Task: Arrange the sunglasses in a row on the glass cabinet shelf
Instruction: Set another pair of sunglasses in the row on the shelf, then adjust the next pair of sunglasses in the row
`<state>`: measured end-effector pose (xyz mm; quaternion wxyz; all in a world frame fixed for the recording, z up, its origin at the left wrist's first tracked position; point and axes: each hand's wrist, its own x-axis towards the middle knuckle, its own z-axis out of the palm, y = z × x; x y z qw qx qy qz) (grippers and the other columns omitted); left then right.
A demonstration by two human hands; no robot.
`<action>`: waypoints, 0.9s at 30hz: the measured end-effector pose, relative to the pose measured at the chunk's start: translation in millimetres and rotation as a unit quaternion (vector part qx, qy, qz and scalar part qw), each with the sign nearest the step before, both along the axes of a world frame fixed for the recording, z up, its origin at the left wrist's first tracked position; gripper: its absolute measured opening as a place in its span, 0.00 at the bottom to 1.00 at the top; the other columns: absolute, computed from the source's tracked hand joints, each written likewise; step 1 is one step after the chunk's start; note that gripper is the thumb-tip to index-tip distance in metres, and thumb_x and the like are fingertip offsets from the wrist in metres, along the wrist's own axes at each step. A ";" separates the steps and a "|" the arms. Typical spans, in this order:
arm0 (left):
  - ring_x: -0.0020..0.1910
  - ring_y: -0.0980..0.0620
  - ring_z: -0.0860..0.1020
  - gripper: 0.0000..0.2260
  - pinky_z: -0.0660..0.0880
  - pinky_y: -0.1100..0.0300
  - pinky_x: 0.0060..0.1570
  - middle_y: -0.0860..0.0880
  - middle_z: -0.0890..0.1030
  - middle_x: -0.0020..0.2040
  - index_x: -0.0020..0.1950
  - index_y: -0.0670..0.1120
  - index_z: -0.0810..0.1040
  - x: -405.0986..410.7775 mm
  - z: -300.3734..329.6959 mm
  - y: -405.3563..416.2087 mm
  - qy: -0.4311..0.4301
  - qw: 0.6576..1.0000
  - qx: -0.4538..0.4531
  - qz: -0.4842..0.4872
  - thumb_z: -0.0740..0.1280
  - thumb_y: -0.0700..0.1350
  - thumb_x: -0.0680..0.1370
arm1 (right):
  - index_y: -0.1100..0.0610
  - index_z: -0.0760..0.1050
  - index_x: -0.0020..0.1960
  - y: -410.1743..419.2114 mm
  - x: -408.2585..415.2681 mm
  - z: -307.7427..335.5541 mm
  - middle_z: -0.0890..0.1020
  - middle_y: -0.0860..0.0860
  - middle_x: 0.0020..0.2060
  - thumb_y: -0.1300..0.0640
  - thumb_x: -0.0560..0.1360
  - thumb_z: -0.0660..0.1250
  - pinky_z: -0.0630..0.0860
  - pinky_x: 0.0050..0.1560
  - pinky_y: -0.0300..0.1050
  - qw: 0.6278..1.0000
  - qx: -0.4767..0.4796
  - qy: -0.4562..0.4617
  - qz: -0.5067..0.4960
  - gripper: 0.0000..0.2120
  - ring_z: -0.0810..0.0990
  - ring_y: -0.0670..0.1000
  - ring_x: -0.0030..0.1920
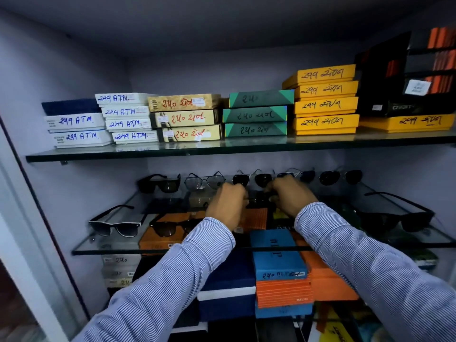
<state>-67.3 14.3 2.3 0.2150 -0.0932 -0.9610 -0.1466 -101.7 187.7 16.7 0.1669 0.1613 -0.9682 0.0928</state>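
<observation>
Both my hands reach into the cabinet over the middle glass shelf (103,248). My left hand (228,204) and my right hand (290,196) each pinch one end of a dark pair of sunglasses (259,199) held between them, mostly hidden by my fingers. Behind them a row of sunglasses stands along the back: a black pair (160,183), a clear aviator pair (204,181), a dark pair (254,178) and another dark pair (340,176). Nearer the front lie a black-and-white pair (118,224), a brown pair (170,227) and a black pair (397,215).
The upper glass shelf (172,154) carries stacks of labelled boxes: white (125,119), beige, green (256,114), yellow (325,99), black (394,77). Blue (276,253) and orange (283,292) boxes are stacked below the middle shelf. The cabinet's door frame (37,230) stands at the left.
</observation>
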 end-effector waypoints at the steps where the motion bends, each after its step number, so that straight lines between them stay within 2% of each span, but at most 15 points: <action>1: 0.55 0.42 0.84 0.10 0.81 0.49 0.56 0.40 0.85 0.56 0.61 0.43 0.83 2.3 3.2 -1.2 0.012 1.000 -0.005 -0.002 0.67 0.41 0.82 | 0.54 0.82 0.63 1.4 0.8 0.9 0.83 0.59 0.59 0.58 0.77 0.68 0.80 0.57 0.52 1.000 -0.017 0.014 0.001 0.15 0.83 0.60 0.57; 4: 0.54 0.40 0.84 0.12 0.82 0.46 0.55 0.39 0.84 0.55 0.62 0.42 0.83 10.3 11.7 -2.9 0.031 0.999 -0.025 -0.008 0.64 0.43 0.83 | 0.53 0.83 0.61 5.8 2.5 4.9 0.84 0.58 0.58 0.55 0.76 0.70 0.80 0.58 0.52 0.997 -0.074 0.027 0.006 0.14 0.82 0.59 0.57; 7: 0.51 0.40 0.84 0.11 0.82 0.47 0.52 0.39 0.85 0.51 0.59 0.42 0.84 16.5 18.6 -7.3 0.050 0.998 -0.024 -0.011 0.64 0.42 0.82 | 0.56 0.86 0.56 9.0 3.3 8.3 0.87 0.56 0.53 0.57 0.74 0.74 0.81 0.59 0.52 0.988 -0.156 0.022 0.007 0.11 0.85 0.56 0.53; 10: 0.46 0.43 0.85 0.09 0.84 0.49 0.50 0.42 0.87 0.48 0.56 0.44 0.86 22.9 24.2 -16.8 0.078 0.997 0.027 -0.002 0.67 0.42 0.79 | 0.58 0.87 0.46 9.8 9.0 13.3 0.88 0.55 0.43 0.57 0.70 0.78 0.82 0.58 0.47 0.973 -0.232 0.009 -0.010 0.07 0.86 0.53 0.45; 13: 0.40 0.52 0.85 0.07 0.84 0.57 0.50 0.47 0.88 0.44 0.51 0.45 0.87 28.3 29.6 -27.6 0.097 0.990 0.102 0.017 0.73 0.39 0.75 | 0.59 0.87 0.38 6.6 16.4 18.7 0.88 0.54 0.37 0.59 0.67 0.79 0.83 0.52 0.46 0.963 -0.267 -0.001 -0.028 0.04 0.86 0.52 0.40; 16: 0.39 0.55 0.83 0.06 0.82 0.62 0.52 0.48 0.88 0.43 0.46 0.46 0.88 30.3 33.9 -34.9 0.082 0.987 0.133 0.048 0.74 0.38 0.73 | 0.61 0.86 0.36 2.6 22.0 24.5 0.87 0.54 0.37 0.60 0.66 0.78 0.83 0.46 0.42 0.961 -0.272 -0.019 -0.053 0.04 0.86 0.52 0.38; 19: 0.45 0.55 0.83 0.04 0.79 0.62 0.58 0.48 0.88 0.47 0.42 0.45 0.89 30.5 35.3 -38.9 0.035 0.984 0.160 0.074 0.75 0.38 0.72 | 0.60 0.85 0.36 1.8 25.6 27.8 0.87 0.55 0.40 0.59 0.66 0.75 0.78 0.44 0.39 0.966 -0.249 -0.027 -0.068 0.04 0.84 0.52 0.40; 22: 0.52 0.53 0.83 0.03 0.79 0.57 0.63 0.48 0.89 0.49 0.43 0.45 0.89 31.1 33.8 -39.8 -0.020 0.983 0.168 0.071 0.76 0.38 0.73 | 0.58 0.82 0.39 2.7 30.2 25.3 0.85 0.57 0.45 0.54 0.65 0.75 0.82 0.50 0.45 0.971 -0.220 -0.047 -0.081 0.07 0.83 0.55 0.44; 24: 0.53 0.53 0.83 0.04 0.78 0.56 0.64 0.49 0.89 0.50 0.43 0.46 0.89 31.1 31.1 -38.8 -0.051 0.984 0.159 0.068 0.76 0.38 0.73 | 0.57 0.82 0.40 3.1 33.1 21.8 0.85 0.57 0.46 0.50 0.64 0.77 0.83 0.52 0.47 0.974 -0.202 -0.055 -0.090 0.11 0.83 0.55 0.46; 27: 0.51 0.53 0.84 0.03 0.80 0.54 0.63 0.49 0.89 0.49 0.44 0.44 0.89 29.7 26.3 -34.9 -0.072 0.986 0.137 0.061 0.76 0.37 0.72 | 0.60 0.83 0.46 3.3 35.8 15.5 0.85 0.59 0.48 0.51 0.63 0.77 0.82 0.57 0.51 0.976 -0.192 -0.056 -0.089 0.16 0.83 0.58 0.52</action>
